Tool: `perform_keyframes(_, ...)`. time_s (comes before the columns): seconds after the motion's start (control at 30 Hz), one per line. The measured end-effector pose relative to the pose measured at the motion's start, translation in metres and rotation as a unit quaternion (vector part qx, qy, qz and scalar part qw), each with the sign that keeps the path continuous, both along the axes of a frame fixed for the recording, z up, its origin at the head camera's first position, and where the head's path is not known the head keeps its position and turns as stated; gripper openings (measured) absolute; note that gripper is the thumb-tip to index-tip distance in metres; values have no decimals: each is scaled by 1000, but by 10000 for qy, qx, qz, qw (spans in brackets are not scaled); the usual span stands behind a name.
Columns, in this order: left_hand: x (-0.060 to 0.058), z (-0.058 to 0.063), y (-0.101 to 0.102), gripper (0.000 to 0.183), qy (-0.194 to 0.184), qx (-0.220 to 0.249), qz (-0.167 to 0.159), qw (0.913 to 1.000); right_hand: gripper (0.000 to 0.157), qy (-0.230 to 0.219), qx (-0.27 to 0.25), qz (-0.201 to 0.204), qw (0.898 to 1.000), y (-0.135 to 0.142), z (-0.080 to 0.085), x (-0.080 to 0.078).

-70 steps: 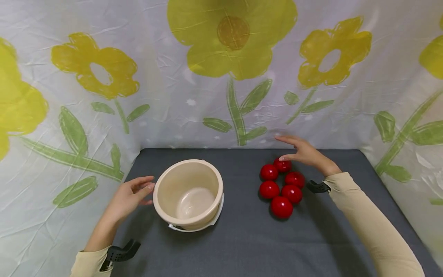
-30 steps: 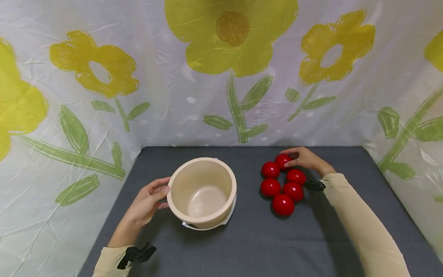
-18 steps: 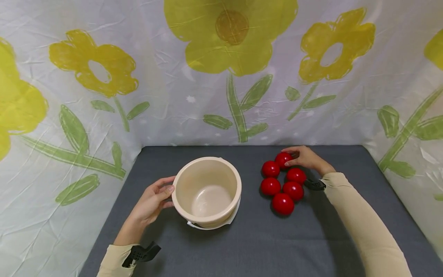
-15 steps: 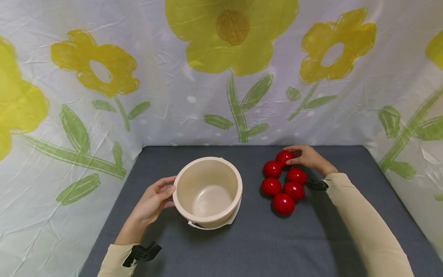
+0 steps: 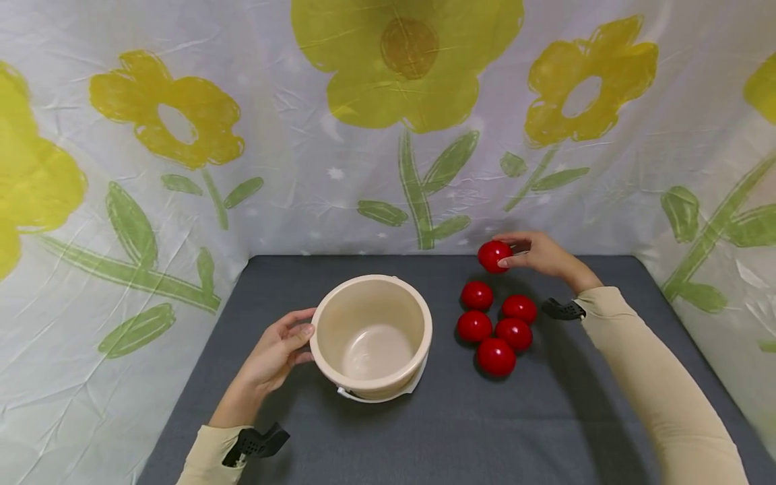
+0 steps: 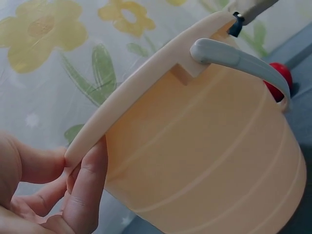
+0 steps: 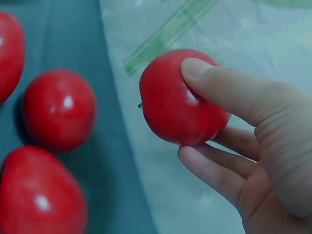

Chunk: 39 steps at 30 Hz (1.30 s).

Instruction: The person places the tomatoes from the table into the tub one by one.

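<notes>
A cream bucket [image 5: 371, 337] with a pale handle [image 6: 239, 61] stands left of centre on the dark table. My left hand [image 5: 280, 353] pinches its left rim between thumb and fingers, as the left wrist view shows close up. At the back right, my right hand [image 5: 536, 254] holds a red tomato [image 5: 494, 256] up above the table. In the right wrist view the thumb presses on top of this tomato [image 7: 180, 97], with fingers beneath, and a small green stem shows. Several more red tomatoes [image 5: 475, 327] lie grouped on the table below that hand.
The dark tablecloth [image 5: 424, 438] covers the table between and in front of the hands. A white curtain [image 5: 291, 202] printed with yellow flowers rises right behind the table's back edge and along both sides. Each wrist wears a black camera mount [image 5: 257, 443].
My right hand has come down, taken the rearmost tomato and lifted it off the table. My left hand has gripped the bucket's rim, and the bucket has moved right towards the tomatoes.
</notes>
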<state>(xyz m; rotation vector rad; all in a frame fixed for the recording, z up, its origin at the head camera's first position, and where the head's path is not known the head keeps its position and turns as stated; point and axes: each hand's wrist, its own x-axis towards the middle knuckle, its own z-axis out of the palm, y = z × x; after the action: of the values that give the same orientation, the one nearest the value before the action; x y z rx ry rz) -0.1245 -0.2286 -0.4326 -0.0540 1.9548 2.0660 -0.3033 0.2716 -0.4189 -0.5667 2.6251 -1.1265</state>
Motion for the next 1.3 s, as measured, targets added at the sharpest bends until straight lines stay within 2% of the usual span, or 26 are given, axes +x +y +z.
perform_keyframes(0.2,0,-2,6,52,19,118,-30,9999,57,25,-324,196,9993,-17,33,2)
perform_keyframes(0.4,1,-4,10,52,94,332,-76,9994,54,76,-236,281,9993,-39,62,4)
perform_keyframes(0.77,5,-2,20,53,93,565,-193,9982,53,-401,-495,1143,9914,-94,102,4)
perform_keyframes(1.03,6,-1,23,53,31,631,-185,9978,53,-716,-719,1991,9747,-138,109,1)
perform_keyframes(1.2,6,-1,23,52,29,577,-171,9982,53,-1082,-850,2545,9572,-164,107,-1)
perform_keyframes(1.3,6,-1,23,52,37,573,-177,9982,53,-1367,-1051,2851,9429,-179,104,0)
